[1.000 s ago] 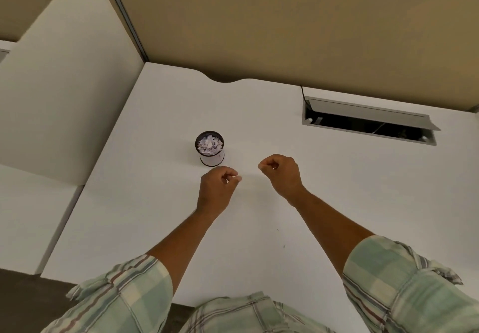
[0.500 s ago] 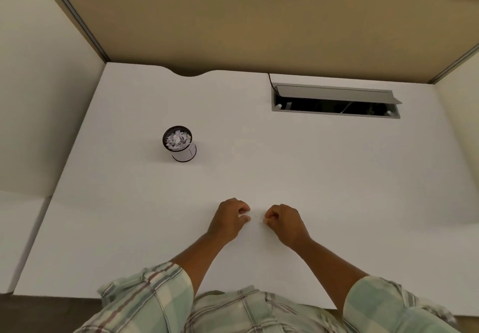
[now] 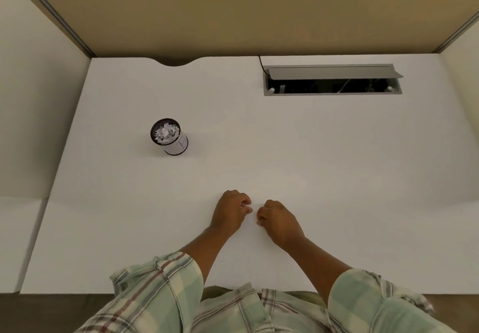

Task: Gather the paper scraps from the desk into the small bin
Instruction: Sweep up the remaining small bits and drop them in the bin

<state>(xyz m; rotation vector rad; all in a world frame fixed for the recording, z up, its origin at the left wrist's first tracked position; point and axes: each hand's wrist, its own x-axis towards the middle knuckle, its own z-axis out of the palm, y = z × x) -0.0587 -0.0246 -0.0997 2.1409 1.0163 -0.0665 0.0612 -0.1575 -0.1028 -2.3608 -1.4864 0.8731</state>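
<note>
The small bin (image 3: 178,145), a dark mesh cup with a white wrap, stands upright on the white desk (image 3: 311,151), left of centre. It is filled to the brim with white paper scraps (image 3: 167,133). Both hands rest low on the desk near its front edge, well to the right of the bin and nearer to me. My left hand (image 3: 230,212) is curled, thumb and forefinger pinched on a tiny pale paper scrap (image 3: 250,206). My right hand (image 3: 278,220) is a loose fist just beside it, fingertips on the desk, and nothing shows in it.
An open cable hatch (image 3: 331,81) with a raised grey flap is sunk into the desk at the back right. Tan partition panels (image 3: 233,8) wall the desk at the back and sides. A lower white surface (image 3: 18,242) adjoins on the left.
Both hands have drawn back from beside the bin to the front centre of the desk and come closer together. My view has swung right, and the bin now sits further left.
</note>
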